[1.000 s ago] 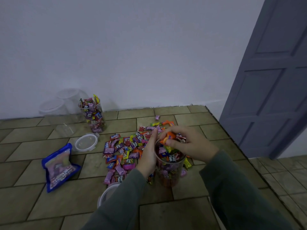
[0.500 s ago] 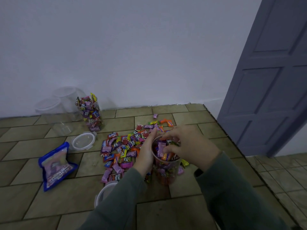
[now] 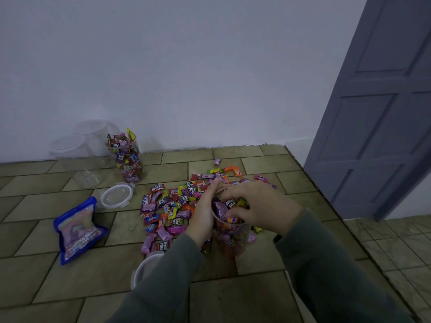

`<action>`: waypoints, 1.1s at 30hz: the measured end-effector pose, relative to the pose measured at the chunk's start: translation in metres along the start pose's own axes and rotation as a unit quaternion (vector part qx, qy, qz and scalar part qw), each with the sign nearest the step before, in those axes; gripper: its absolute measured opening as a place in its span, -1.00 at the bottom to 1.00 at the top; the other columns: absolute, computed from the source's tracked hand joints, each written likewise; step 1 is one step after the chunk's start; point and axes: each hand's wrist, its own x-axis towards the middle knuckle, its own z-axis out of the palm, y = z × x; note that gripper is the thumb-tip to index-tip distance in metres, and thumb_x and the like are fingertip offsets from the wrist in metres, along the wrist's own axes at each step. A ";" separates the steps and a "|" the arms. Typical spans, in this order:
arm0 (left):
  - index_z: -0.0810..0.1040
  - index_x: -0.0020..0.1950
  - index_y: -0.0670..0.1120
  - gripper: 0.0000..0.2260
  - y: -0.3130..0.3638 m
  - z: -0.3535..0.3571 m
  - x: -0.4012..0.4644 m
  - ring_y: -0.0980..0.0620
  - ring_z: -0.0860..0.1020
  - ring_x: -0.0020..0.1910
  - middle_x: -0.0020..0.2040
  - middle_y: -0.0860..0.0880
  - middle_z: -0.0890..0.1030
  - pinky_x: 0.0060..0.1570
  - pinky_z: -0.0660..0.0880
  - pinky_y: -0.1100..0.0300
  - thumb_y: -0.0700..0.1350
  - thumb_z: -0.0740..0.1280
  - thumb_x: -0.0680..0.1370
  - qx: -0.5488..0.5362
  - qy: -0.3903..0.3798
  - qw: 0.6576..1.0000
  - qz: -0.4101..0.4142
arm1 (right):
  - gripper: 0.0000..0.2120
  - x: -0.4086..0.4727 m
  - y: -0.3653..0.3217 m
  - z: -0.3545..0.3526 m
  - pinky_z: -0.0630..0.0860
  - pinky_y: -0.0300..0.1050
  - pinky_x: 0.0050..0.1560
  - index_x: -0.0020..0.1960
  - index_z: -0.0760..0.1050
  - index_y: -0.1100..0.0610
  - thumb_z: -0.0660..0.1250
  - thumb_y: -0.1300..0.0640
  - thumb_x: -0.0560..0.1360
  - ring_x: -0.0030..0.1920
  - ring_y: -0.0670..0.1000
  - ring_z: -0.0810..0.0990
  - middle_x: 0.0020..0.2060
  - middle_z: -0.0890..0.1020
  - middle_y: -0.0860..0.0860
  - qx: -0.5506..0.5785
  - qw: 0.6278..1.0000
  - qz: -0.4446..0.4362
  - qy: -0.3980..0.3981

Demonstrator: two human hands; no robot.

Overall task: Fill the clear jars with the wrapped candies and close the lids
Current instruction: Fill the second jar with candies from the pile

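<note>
Jar (image 3: pixel 231 238) | left hand (image 3: pixel 203 215) grips side | right hand (image 3: pixel 261 206) fingers (image 3: pixel 227 195) inside mouth

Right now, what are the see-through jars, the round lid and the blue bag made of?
The jar being filled and the full jar look like clear plastic: candies show through. The round lid seems cloudy plastic with a thicker rim. The blue bag looks like shiny, crinkly plastic film, creased, with a see-through middle.

The tiled floor (image 3: pixel 70 283) carries scattered candies (image 3: pixel 168 206), jars (image 3: pixel 127 157), two lids (image 3: pixel 116 195) and what seems a blue pouch (image 3: pixel 78 229).
</note>
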 end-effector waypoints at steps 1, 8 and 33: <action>0.66 -0.15 -0.09 -0.59 0.000 0.000 0.000 0.11 0.67 -0.13 -0.19 -0.01 0.71 -0.10 0.53 0.27 0.02 0.08 0.64 -0.005 0.004 1.000 0.000 | -0.63 0.000 0.000 -0.001 0.39 -0.05 0.32 0.30 0.53 -0.01 0.41 0.06 0.50 0.27 -0.06 0.47 0.26 0.56 -0.08 -0.002 1.000 0.000 -0.004; 0.55 0.04 -0.03 -0.71 0.002 0.002 -0.004 0.18 0.62 0.05 -0.09 0.08 0.69 -0.06 0.51 0.35 -0.02 0.05 0.66 0.003 0.009 1.000 0.003 | -0.63 -0.001 0.006 -0.005 0.38 -0.20 0.24 0.25 0.57 0.00 0.46 0.06 0.45 0.13 -0.18 0.45 0.21 0.58 -0.11 0.029 0.998 -0.043 0.044; 0.60 0.12 0.02 -0.66 0.015 -0.050 0.000 0.09 0.58 0.04 0.05 0.04 0.65 -0.02 0.42 0.21 0.16 0.11 0.64 0.368 -0.010 0.929 -0.025 | -0.22 -0.017 0.050 0.051 0.51 0.15 0.23 0.34 0.42 0.00 0.41 -0.41 0.27 0.27 0.00 0.53 0.24 0.56 0.01 0.391 0.905 -0.019 0.168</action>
